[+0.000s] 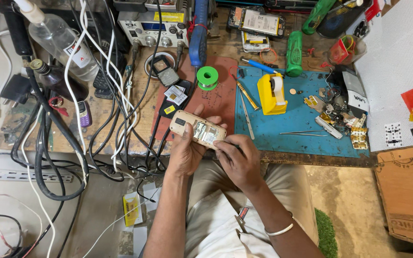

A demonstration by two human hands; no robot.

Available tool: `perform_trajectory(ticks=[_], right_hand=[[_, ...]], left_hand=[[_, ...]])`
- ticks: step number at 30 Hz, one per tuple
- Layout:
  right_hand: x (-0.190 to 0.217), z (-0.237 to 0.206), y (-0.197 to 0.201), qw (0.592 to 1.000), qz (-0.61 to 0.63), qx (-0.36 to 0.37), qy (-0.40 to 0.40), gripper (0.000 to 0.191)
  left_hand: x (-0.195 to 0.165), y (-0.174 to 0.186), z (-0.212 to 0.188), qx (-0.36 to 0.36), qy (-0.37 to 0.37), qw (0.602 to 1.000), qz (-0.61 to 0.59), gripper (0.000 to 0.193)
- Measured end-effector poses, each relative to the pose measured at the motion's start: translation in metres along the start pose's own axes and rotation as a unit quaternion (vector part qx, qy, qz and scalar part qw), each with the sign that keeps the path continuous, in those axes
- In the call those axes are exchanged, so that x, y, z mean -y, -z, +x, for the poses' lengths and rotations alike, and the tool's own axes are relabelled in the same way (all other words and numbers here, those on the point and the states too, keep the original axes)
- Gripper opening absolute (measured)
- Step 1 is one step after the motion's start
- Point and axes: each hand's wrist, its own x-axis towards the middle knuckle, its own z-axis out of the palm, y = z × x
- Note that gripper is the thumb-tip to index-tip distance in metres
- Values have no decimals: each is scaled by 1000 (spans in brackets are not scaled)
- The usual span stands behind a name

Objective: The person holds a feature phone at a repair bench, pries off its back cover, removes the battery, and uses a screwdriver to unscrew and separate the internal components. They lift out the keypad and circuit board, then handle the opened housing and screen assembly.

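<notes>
Cradling a small gold phone [198,130] with its back cover off, the left hand [186,152] wraps its fingers around the lower long edge while the thumb braces the near side, so the phone hangs just over the front edge of the tabletop [311,157], above the person's lap. The right hand [237,160] has its fingertips pressed together against the phone's right end, beside the open compartment. The phone looks light and stiff, its smooth shell likely a little slippery, and the exposed inner parts seem delicate, so the plain outer edges are the safer place to grip. Behind it on the tabletop lie a blue mat [297,119] with a yellow tape holder [271,93], tweezers [303,133] and a screwdriver [247,94]; a green spool [207,78] sits on a red mat [218,98] toward the middle.
</notes>
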Motion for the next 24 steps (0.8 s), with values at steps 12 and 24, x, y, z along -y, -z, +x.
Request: perform_trajectory(ticks=[12, 24], right_hand=[[-8, -10, -5, 1000, 13, -23, -5, 43], [-16, -15, -12, 995, 56, -22, -79, 47]], left_hand=[[0, 2, -1, 6, 2, 1000, -3, 75], [3, -3, 1, 19, -20, 999, 33, 80]])
